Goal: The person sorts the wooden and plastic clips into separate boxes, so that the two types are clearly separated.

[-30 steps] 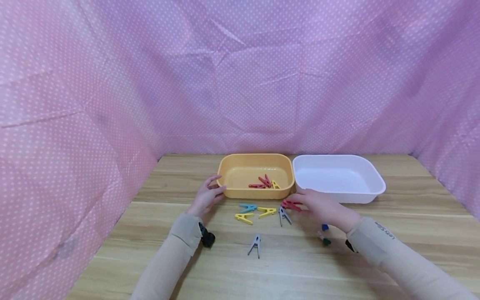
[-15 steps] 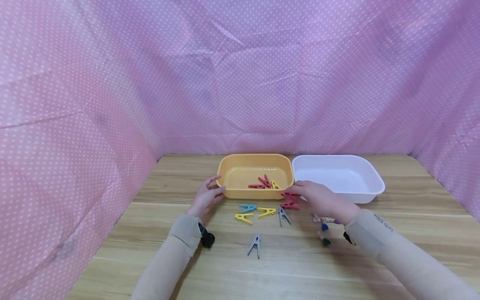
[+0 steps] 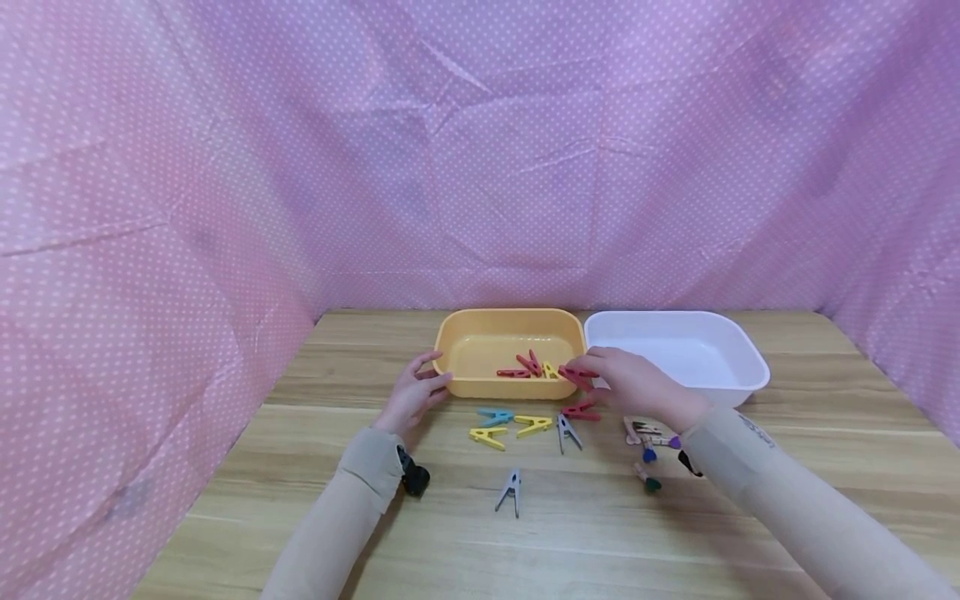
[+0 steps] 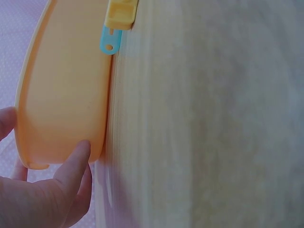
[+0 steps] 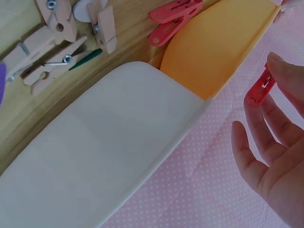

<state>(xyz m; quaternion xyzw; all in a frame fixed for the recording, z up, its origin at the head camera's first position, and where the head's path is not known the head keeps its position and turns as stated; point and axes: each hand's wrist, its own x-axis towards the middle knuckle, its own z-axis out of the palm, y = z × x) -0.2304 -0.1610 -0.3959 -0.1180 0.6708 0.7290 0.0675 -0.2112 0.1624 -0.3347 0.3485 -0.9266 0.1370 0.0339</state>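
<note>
My right hand (image 3: 633,385) pinches a red clothespin (image 5: 261,88) between thumb and fingers, over the near right corner of the orange tub (image 3: 480,387). My left hand (image 3: 411,396) holds that tub's left end, its thumb on the front wall and fingers around the corner. Inside the tub, red clothespins (image 3: 530,363) and a yellow one (image 3: 550,369) lie toward the right. Before it on the table are another red clothespin (image 3: 581,411), a blue clothespin (image 3: 496,417), two yellow clothespins (image 3: 533,425), and two grey ones, the nearer grey clothespin (image 3: 511,492) set apart.
The white tub (image 3: 675,350) stands against the orange tub's right side. Several small wooden clothespins (image 5: 57,61) with coloured ornaments lie in front of it, near my right wrist. Pink dotted cloth (image 3: 480,167) hangs behind the wooden table (image 3: 450,558).
My right hand has lifted one red clothespin from the table up to the orange tub's rim, leaving another red one below. The left hand has stayed in place.
</note>
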